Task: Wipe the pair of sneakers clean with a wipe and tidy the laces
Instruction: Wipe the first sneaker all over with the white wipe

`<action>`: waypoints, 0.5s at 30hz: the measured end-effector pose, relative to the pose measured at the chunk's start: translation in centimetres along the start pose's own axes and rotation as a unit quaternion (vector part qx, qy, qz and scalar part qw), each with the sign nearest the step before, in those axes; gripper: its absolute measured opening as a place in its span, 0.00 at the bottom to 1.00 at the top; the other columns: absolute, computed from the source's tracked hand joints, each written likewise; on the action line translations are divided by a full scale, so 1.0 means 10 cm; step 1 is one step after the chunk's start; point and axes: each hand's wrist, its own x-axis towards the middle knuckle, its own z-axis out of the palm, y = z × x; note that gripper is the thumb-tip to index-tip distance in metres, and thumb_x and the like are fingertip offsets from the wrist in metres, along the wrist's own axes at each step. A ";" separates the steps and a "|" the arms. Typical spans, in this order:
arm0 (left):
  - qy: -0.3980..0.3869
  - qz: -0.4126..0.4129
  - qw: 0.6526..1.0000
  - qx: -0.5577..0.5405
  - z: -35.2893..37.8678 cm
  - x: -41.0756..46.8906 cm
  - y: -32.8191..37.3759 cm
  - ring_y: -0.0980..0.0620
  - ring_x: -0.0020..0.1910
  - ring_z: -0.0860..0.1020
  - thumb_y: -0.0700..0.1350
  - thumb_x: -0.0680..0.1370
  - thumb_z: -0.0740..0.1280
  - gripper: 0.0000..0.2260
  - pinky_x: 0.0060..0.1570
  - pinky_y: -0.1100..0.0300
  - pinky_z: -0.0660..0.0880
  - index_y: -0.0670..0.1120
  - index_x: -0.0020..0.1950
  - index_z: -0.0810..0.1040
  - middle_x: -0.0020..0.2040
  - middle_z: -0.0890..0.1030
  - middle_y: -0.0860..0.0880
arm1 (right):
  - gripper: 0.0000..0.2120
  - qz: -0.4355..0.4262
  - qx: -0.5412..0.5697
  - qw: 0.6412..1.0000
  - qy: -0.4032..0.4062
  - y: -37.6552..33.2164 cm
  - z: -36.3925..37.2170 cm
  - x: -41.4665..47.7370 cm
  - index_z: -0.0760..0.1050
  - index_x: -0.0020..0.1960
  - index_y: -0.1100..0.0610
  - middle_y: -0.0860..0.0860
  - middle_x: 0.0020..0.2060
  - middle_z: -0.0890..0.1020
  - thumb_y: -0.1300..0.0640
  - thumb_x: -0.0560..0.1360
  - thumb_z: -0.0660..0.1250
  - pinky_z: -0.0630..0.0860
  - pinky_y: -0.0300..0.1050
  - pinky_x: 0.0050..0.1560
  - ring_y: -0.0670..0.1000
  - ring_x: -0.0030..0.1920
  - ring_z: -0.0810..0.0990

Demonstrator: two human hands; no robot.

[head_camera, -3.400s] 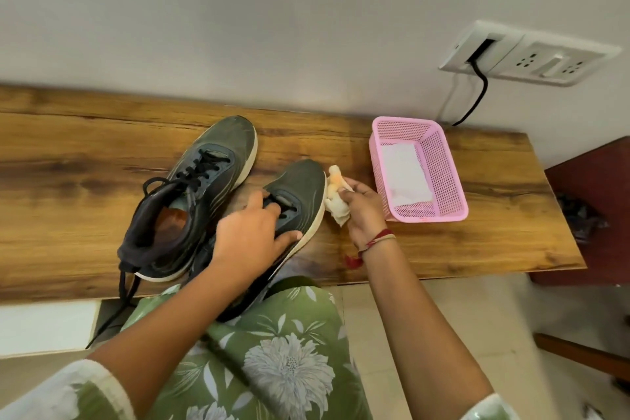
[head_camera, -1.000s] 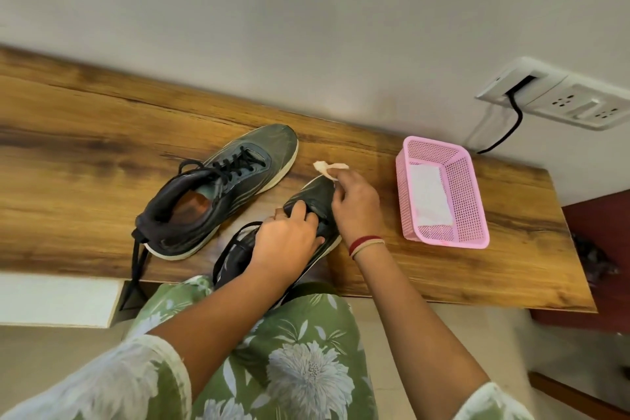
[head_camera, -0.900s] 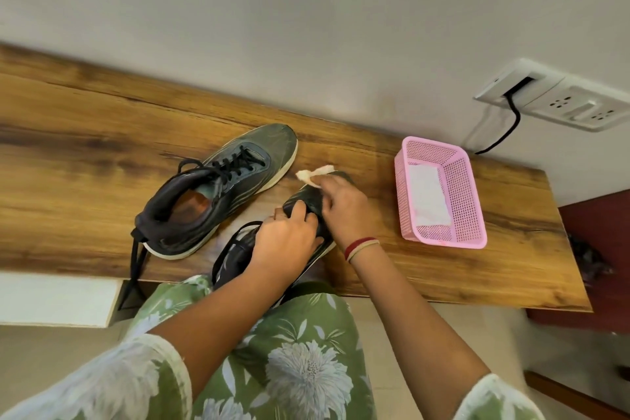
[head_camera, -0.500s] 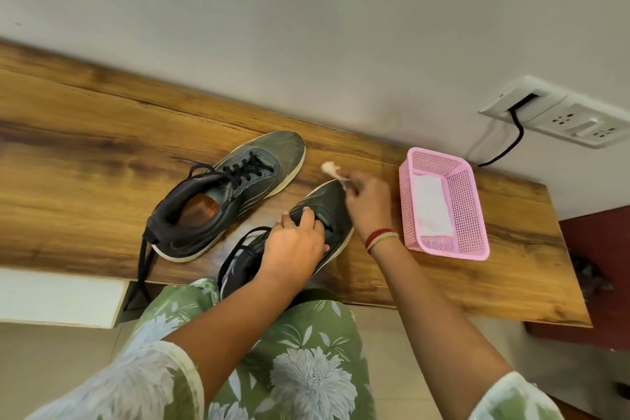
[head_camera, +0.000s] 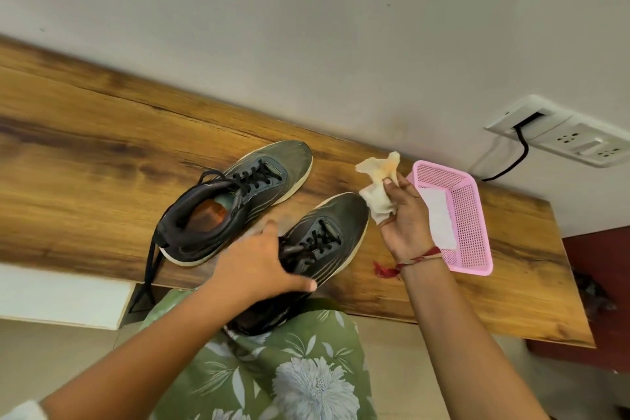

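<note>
One wipe [head_camera: 376, 187]: white, crumpled, stained orange at the top. Pinched in right hand [head_camera: 405, 218], between thumb and curled fingers [head_camera: 400, 201]; upper lobe fanned out above the thumb tip, lower lobe bunched over the fingertips. Raised just past the toe of near shoe [head_camera: 334, 232], lower edge overlapping the toe rim in view; contact not determinable.

One near shoe: dark grey, pale sole, toe on table [head_camera: 85, 164], heel out past the front edge above lap [head_camera: 289, 368]. Black laces [head_camera: 320, 239] threaded over the tongue, rows nearest the collar covered by left hand [head_camera: 259, 266].

Concerning left hand: spread wide over the collar, thumb stretched along the right flank, fingers blurred at the left flank; gripping or merely resting, not determinable.

One far shoe [head_camera: 238, 201]: same pattern, whole sole on table, just left of near shoe, toe toward the wall. Laces crossed over the tongue, one end hanging over the front edge.

One basket [head_camera: 477, 215]: pink, perforated, on table just behind right hand, white sheet [head_camera: 439, 218] inside.

One red thread [head_camera: 416, 257] round the right wrist, tassel loose.

One socket [head_camera: 562, 136] on the wall, black cable [head_camera: 518, 153] plugged in.
</note>
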 end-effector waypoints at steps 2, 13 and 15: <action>-0.037 0.015 0.999 -0.011 0.06 -0.04 -0.10 0.47 0.65 0.71 0.72 0.57 0.72 0.55 0.60 0.54 0.71 0.47 0.74 0.56 0.68 0.72 0.48 | 0.17 0.040 -0.030 0.999 0.008 -0.05 0.01 0.01 0.71 0.64 0.61 0.56 0.53 0.79 0.68 0.76 0.61 0.80 0.45 0.40 0.53 0.48 0.79; 0.233 0.071 0.968 0.056 0.52 -0.49 -0.03 0.45 0.37 0.72 0.54 0.55 0.80 0.43 0.31 0.53 0.71 0.44 0.67 0.73 0.43 0.78 0.47 | 0.10 -0.189 -0.467 0.861 0.066 -0.07 0.02 -0.11 0.81 0.50 0.52 0.51 0.51 0.82 0.63 0.76 0.63 0.76 0.41 0.53 0.50 0.52 0.78; 0.256 0.069 0.963 0.038 0.62 -0.53 0.05 0.45 0.42 0.71 0.48 0.53 0.81 0.44 0.36 0.49 0.72 0.45 0.68 0.72 0.45 0.78 0.46 | 0.11 -0.257 -0.566 0.782 0.054 -0.06 0.07 -0.23 0.79 0.55 0.55 0.47 0.50 0.80 0.63 0.77 0.62 0.70 0.27 0.46 0.45 0.49 0.76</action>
